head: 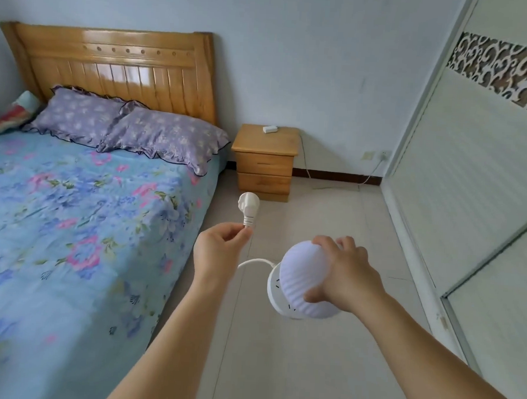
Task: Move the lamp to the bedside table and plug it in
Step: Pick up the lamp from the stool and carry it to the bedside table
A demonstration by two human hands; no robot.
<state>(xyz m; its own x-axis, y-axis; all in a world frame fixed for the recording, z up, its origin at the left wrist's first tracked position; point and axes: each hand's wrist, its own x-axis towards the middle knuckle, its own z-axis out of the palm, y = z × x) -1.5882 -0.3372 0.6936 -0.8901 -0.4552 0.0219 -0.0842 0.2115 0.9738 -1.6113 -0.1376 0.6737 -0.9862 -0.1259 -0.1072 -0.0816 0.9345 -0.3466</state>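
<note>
My right hand [342, 273] grips the ribbed white shade of a small lamp [300, 283], held in the air over the floor; its round white base shows under the shade. My left hand [219, 252] pinches the lamp's cord just below the white plug [248, 205], which points upward. The cord [254, 262] loops between both hands. The wooden bedside table [265, 161] stands ahead by the wall, right of the bed, with a white power strip [270, 129] on top. Its cable runs to a wall socket [384, 154].
A bed [72, 219] with a floral blue sheet and two purple pillows fills the left. A white sliding wardrobe [477, 180] lines the right. A light tiled floor strip [332, 209] runs between them up to the bedside table.
</note>
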